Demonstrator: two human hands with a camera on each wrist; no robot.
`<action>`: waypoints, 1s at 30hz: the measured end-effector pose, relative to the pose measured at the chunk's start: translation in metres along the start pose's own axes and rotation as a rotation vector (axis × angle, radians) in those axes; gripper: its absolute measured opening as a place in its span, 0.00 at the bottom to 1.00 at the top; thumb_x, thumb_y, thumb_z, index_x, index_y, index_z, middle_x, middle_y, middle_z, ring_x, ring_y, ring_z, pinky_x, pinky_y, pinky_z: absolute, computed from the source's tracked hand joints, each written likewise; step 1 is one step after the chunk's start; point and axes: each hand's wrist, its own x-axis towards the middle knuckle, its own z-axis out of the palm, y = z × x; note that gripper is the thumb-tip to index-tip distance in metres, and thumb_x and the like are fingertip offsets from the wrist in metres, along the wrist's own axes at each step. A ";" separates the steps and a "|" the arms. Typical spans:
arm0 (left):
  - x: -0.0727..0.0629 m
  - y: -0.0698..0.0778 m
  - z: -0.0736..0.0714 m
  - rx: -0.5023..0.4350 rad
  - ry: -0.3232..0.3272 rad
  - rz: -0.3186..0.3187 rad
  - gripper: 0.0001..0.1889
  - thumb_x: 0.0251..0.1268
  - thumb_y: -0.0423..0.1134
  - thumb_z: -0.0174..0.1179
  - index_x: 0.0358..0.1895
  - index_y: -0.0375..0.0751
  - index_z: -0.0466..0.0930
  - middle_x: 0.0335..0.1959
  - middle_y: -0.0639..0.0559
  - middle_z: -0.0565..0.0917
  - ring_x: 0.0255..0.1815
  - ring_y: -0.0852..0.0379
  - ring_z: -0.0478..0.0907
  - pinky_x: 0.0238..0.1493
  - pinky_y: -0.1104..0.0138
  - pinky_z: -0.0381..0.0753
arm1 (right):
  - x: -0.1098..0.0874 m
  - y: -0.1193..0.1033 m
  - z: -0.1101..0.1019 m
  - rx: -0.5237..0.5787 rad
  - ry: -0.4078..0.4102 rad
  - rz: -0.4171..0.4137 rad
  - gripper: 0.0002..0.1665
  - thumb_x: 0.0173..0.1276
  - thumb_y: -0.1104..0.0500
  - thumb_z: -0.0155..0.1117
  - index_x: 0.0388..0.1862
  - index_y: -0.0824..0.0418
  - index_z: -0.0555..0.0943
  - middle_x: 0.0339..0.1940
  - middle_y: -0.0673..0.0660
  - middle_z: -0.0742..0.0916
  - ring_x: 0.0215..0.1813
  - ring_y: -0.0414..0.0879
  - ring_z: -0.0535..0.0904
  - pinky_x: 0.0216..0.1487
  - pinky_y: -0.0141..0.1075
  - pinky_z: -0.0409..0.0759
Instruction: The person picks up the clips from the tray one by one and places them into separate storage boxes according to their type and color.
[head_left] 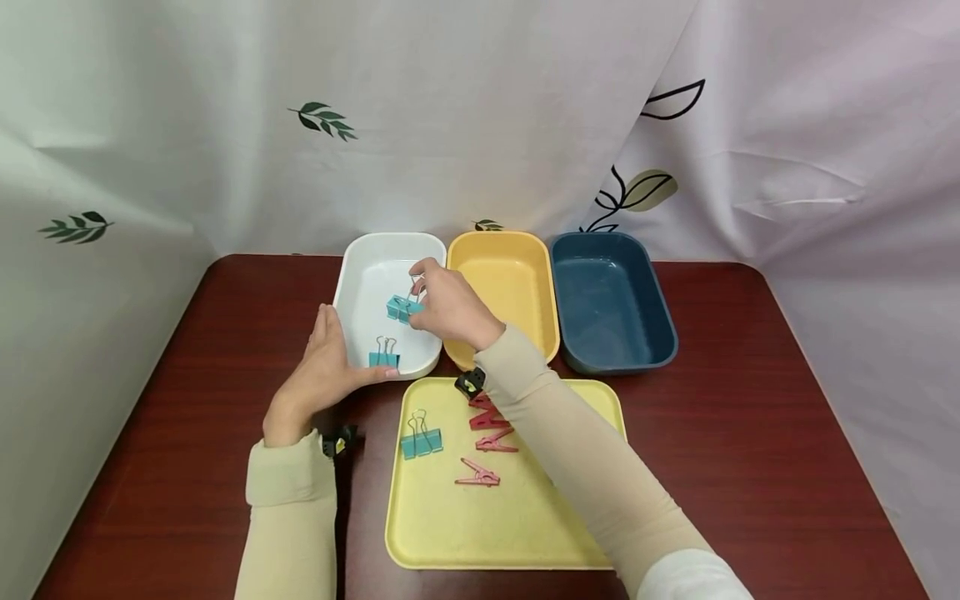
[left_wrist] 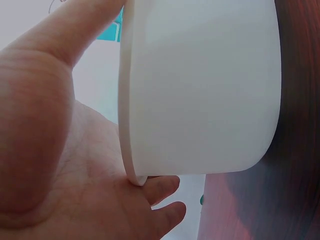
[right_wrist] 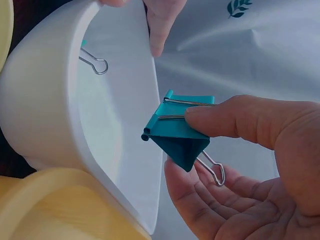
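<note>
My right hand (head_left: 457, 307) pinches a teal binder clip (head_left: 404, 308) over the white bin (head_left: 360, 258). In the right wrist view the thumb lies on the upper face of the held binder clip (right_wrist: 182, 117), with fingers beneath. A second teal binder clip (head_left: 384, 359) is in the white bin near its front wall. My left hand (head_left: 322, 371) rests around the front left corner of that bin, its thumb along the front rim and its fingers extended by the left side. The left wrist view shows the bin's wall (left_wrist: 200, 100) close beside the palm (left_wrist: 95, 165).
A yellow bin (head_left: 502, 275) and a dark blue bin (head_left: 607, 300) stand right of the white one. In front lies a pale yellow tray (head_left: 442, 525) with a teal binder clip (head_left: 422, 442), a pink clothespin (head_left: 478, 473) and several red or pink ones, partly under my right forearm.
</note>
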 end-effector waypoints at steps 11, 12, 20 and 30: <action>-0.001 0.000 0.000 0.002 -0.014 -0.015 0.74 0.53 0.62 0.73 0.75 0.27 0.19 0.78 0.31 0.25 0.77 0.30 0.36 0.69 0.38 0.56 | 0.017 -0.004 0.003 -0.008 0.009 0.033 0.38 0.60 0.65 0.73 0.70 0.66 0.71 0.55 0.58 0.83 0.43 0.43 0.81 0.39 0.28 0.80; -0.002 0.000 0.000 0.003 -0.015 -0.015 0.74 0.53 0.61 0.73 0.75 0.27 0.19 0.78 0.31 0.25 0.77 0.30 0.35 0.70 0.38 0.55 | 0.018 -0.004 0.004 -0.007 0.006 0.038 0.39 0.60 0.65 0.73 0.70 0.66 0.71 0.56 0.58 0.83 0.43 0.43 0.81 0.38 0.27 0.81; -0.003 -0.002 0.000 0.009 -0.013 0.001 0.74 0.53 0.61 0.74 0.74 0.25 0.19 0.78 0.30 0.25 0.78 0.32 0.32 0.71 0.40 0.53 | 0.027 -0.006 0.015 -0.038 -0.020 0.056 0.39 0.59 0.62 0.75 0.70 0.66 0.73 0.57 0.58 0.83 0.49 0.43 0.80 0.39 0.27 0.81; -0.002 -0.001 0.000 0.018 -0.023 -0.008 0.73 0.54 0.61 0.73 0.74 0.25 0.18 0.77 0.30 0.24 0.78 0.34 0.27 0.72 0.39 0.49 | 0.036 0.001 0.028 -0.074 -0.050 0.067 0.39 0.60 0.62 0.75 0.70 0.67 0.72 0.58 0.58 0.83 0.51 0.43 0.79 0.43 0.28 0.80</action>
